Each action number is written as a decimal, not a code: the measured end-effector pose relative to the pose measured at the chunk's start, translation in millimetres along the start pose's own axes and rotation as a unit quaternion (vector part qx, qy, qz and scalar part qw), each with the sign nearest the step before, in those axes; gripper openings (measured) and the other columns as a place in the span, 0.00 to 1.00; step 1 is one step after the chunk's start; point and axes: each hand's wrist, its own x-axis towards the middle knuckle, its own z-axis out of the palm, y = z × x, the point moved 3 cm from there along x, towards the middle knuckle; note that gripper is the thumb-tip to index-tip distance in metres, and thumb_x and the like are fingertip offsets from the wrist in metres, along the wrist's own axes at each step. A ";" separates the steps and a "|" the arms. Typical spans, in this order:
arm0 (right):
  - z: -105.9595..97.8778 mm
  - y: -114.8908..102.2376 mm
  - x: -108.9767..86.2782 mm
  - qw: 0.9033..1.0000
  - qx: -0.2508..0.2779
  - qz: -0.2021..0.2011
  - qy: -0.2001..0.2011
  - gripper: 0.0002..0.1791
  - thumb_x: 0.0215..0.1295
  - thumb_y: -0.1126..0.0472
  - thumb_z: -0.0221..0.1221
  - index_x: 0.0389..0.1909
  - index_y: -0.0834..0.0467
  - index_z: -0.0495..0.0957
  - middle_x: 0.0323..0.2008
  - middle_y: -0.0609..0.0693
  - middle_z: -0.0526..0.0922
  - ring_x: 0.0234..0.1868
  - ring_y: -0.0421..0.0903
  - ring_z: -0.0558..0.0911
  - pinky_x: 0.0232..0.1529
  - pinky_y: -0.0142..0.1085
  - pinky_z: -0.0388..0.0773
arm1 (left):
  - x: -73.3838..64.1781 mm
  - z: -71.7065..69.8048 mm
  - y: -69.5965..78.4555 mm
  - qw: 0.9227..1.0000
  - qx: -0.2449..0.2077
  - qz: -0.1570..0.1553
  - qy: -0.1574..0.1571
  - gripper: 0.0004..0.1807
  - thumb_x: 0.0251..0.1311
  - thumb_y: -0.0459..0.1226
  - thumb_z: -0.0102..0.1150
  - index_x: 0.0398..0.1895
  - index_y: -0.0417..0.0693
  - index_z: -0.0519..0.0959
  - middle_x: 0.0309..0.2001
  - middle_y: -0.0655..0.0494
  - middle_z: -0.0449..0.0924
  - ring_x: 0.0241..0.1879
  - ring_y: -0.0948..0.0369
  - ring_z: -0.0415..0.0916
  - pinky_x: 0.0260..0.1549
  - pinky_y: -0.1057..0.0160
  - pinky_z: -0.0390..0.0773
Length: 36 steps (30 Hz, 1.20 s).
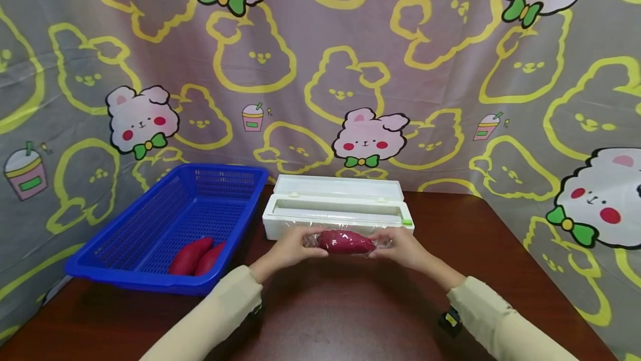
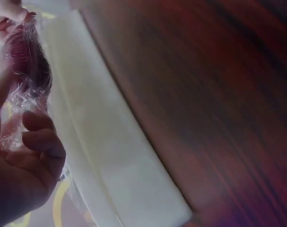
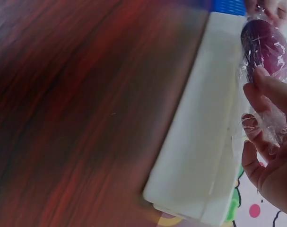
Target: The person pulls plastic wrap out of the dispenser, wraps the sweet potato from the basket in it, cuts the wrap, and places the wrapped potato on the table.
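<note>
A dark red sweet potato (image 1: pixel 345 241) wrapped in clear cling film hangs level above the table in the head view. My left hand (image 1: pixel 292 247) pinches the film's gathered left end, and my right hand (image 1: pixel 404 248) pinches the right end. In the left wrist view, crumpled film (image 2: pixel 27 99) bunches by the left thumb and fingers. The right wrist view has the film (image 3: pixel 273 123) trailing among the right fingers. Just behind the hands stands a white cling film dispenser (image 1: pixel 272 228) with its lid (image 1: pixel 338 187) raised and a roll (image 1: pixel 330 213) inside.
A blue plastic basket (image 1: pixel 135 278) stands at the left, with two red sweet potatoes (image 1: pixel 190 256) in its near corner. A green slider (image 1: pixel 407 222) sits at the dispenser's right end. Behind the brown table (image 1: pixel 340 316) hangs a patterned curtain (image 1: pixel 300 33).
</note>
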 end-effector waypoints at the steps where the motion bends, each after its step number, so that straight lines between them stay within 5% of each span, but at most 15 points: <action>1: 1.9 1.3 0.0 1.000 -0.016 -0.008 -0.006 0.12 0.46 0.62 0.67 0.34 0.61 0.81 0.26 0.45 0.81 0.26 0.37 0.76 0.27 0.31 0.75 | 0.0 1.1 -1.1 1.000 0.028 0.004 -0.004 0.24 0.45 0.36 0.67 0.49 0.39 0.76 0.37 0.49 0.80 0.30 0.63 0.73 0.30 0.66 0.73; 7: 11.3 9.8 1.1 0.991 -0.111 -0.075 -0.021 0.03 0.46 0.69 0.66 0.24 0.61 0.82 0.22 0.43 0.75 0.23 0.36 0.70 0.22 0.28 0.70 | 3.3 9.0 -12.0 0.999 0.044 -0.002 -0.026 0.20 0.41 0.27 0.66 0.42 0.33 0.78 0.33 0.46 0.81 0.28 0.61 0.78 0.26 0.71 0.74; 15: 17.4 18.6 3.8 0.984 -0.103 -0.143 -0.018 0.05 0.43 0.74 0.64 0.20 0.62 0.81 0.20 0.45 0.72 0.22 0.36 0.68 0.21 0.25 0.67 | 7.6 11.4 -20.0 0.992 0.125 0.001 -0.034 0.16 0.39 0.34 0.69 0.35 0.40 0.82 0.34 0.52 0.81 0.31 0.63 0.77 0.28 0.69 0.73; 25: 21.1 21.8 3.0 0.995 -0.046 -0.066 -0.056 0.07 0.54 0.73 0.58 0.18 0.65 0.79 0.18 0.45 0.68 0.11 0.32 0.68 0.09 0.24 0.66 | 12.4 14.1 -16.6 0.981 0.190 0.005 -0.029 0.10 0.38 0.37 0.70 0.27 0.46 0.85 0.28 0.57 0.82 0.27 0.64 0.76 0.23 0.67 0.72; 30: 19.6 23.0 1.0 0.989 -0.112 -0.084 -0.046 0.01 0.50 0.71 0.62 0.23 0.64 0.81 0.20 0.45 0.70 0.18 0.34 0.70 0.17 0.24 0.68 | 15.3 13.2 -13.2 0.978 0.204 0.002 -0.043 0.10 0.37 0.36 0.71 0.28 0.46 0.85 0.27 0.59 0.80 0.30 0.63 0.75 0.26 0.66 0.73; 36: 9.0 16.8 -5.2 0.991 -0.128 -0.031 -0.025 0.14 0.51 0.64 0.64 0.40 0.65 0.80 0.26 0.47 0.76 0.25 0.38 0.71 0.24 0.29 0.70 | 13.4 10.2 -3.9 0.967 0.248 0.017 -0.054 0.20 0.32 0.40 0.74 0.36 0.47 0.84 0.34 0.57 0.77 0.34 0.59 0.73 0.29 0.63 0.73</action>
